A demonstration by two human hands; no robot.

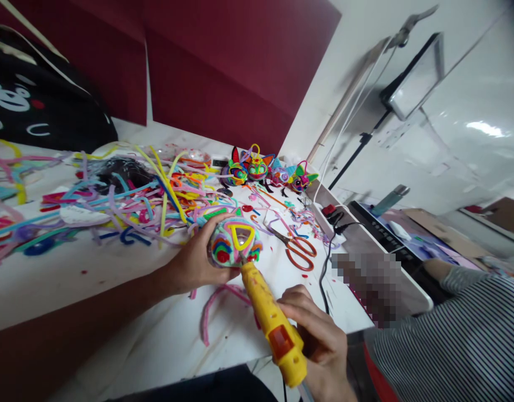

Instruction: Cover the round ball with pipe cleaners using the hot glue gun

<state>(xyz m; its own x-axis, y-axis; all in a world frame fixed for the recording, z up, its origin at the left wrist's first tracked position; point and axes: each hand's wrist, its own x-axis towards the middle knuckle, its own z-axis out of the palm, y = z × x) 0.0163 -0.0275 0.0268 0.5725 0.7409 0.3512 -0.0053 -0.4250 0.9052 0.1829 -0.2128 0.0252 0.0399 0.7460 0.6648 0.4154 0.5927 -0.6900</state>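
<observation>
My left hand (198, 259) is closed around a round multicoloured pipe-cleaner figure (235, 241) with a yellow triangle on its face, held just above the white table (114, 312). My right hand (319, 340) grips a yellow hot glue gun (273, 326) with an orange trigger. The gun's nozzle touches the lower edge of the figure. A pink pipe cleaner (217, 304) lies on the table below the figure.
A heap of coloured pipe cleaners (114, 195) covers the table's left and middle. Several finished pipe-cleaner heads (267, 170) stand at the far edge. Red-handled scissors (298, 248) lie right of the figure. A person in a striped sleeve (466, 335) sits at right by a keyboard (386, 237).
</observation>
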